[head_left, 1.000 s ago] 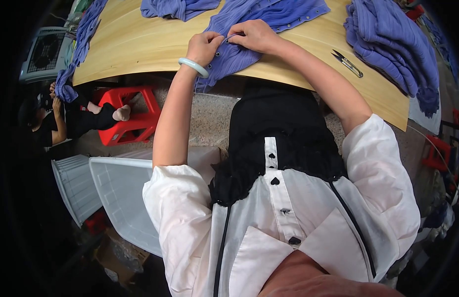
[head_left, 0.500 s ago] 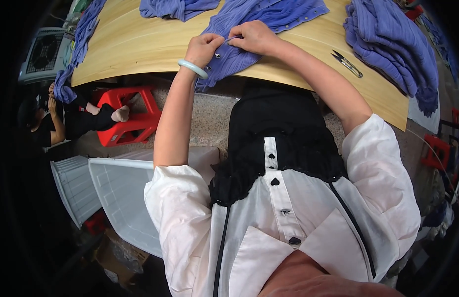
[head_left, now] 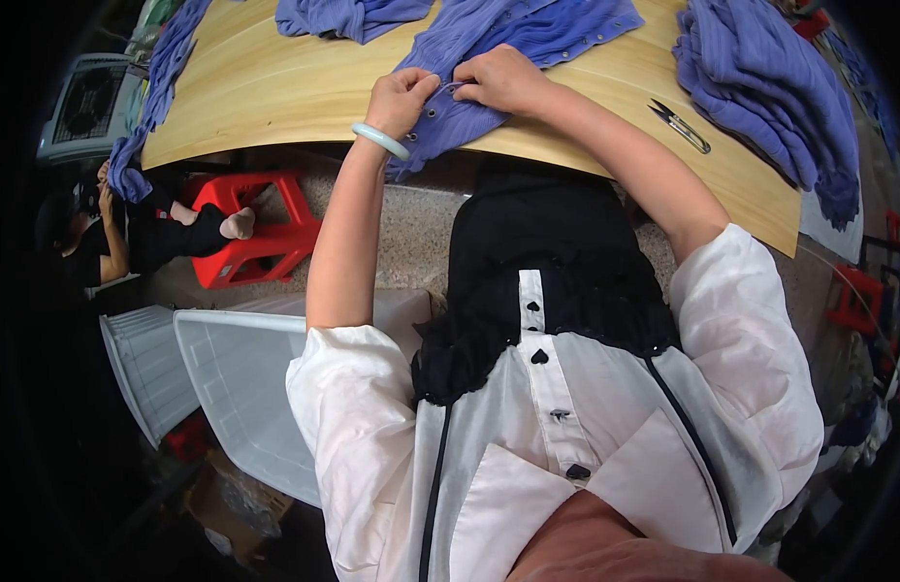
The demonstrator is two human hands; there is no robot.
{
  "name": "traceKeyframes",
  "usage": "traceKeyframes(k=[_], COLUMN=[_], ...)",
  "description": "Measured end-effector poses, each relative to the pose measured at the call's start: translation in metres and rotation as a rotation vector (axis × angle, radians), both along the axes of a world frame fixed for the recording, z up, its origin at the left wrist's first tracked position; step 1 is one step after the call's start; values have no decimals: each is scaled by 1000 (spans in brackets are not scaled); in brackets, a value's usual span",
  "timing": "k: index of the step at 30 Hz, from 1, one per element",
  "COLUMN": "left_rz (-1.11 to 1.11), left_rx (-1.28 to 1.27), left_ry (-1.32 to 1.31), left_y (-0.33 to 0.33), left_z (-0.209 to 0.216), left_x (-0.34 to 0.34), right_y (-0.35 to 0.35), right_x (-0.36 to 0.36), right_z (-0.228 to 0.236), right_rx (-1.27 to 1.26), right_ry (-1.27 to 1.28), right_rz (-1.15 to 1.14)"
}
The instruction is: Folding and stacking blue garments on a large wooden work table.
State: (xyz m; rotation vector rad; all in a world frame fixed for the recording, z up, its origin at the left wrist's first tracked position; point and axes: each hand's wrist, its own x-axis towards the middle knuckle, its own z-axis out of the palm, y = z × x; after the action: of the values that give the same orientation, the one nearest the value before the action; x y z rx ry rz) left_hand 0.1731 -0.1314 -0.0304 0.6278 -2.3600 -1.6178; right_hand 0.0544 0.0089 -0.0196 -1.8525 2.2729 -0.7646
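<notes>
A crinkled purple garment (head_left: 469, 118) lies over the near edge of the table, with small round metal eyelets or snaps along its edges. My left hand (head_left: 401, 101), wearing a pale bangle (head_left: 380, 142), is closed in a pinch at the garment's left edge. Just to its right, my right hand (head_left: 505, 80) is closed too, thumb and fingers pinched together. Between the two hands runs a thin purple cord or strip (head_left: 448, 86), with both sets of fingertips at it. Exactly how it passes through the cloth is too small to tell.
Thread snips (head_left: 681, 126) lie on the wooden table (head_left: 241, 82) right of my hands. A folded purple pile (head_left: 760, 87) stands at the right, more purple cloth (head_left: 348, 15) behind. Below left are white plastic tubs (head_left: 241, 388), a red stool (head_left: 266, 233) and a seated person (head_left: 96, 233).
Both hands have shifted slightly, the left a little to the right. The thin cord or strip between the fingertips lies a bit lower. The garment's near edge has moved slightly with them.
</notes>
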Motion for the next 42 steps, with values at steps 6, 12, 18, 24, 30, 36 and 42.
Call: traceKeyframes(k=[6,12,18,24,30,36,42], left_rz=[8,-81,-39,-61,-81,-160,-203], left_rx=[-6,-261,-742,-552,-489,-507,55], left_ry=[-68,-161,-124,-72,-80,-44,-19], left_y=[-9,-4,9,4,7,9,-2], left_z=[-2,7,8,8,17,23,20], left_x=[5,-11,-35,-32,-29,-26,-22], right_y=[13,13,9,6,1,2,3], right_x=[-22,-26,-22,-24,-27,-30,-28], right_z=[3,0,-9,-2,-1,0,4], right_rx=[21,56,-19,-105,-137,-94,-31], right_ry=[-59,-128,-135,-210,-229,-339,-287], right_rz=[28,7,-17,-51,-73,-57,-11])
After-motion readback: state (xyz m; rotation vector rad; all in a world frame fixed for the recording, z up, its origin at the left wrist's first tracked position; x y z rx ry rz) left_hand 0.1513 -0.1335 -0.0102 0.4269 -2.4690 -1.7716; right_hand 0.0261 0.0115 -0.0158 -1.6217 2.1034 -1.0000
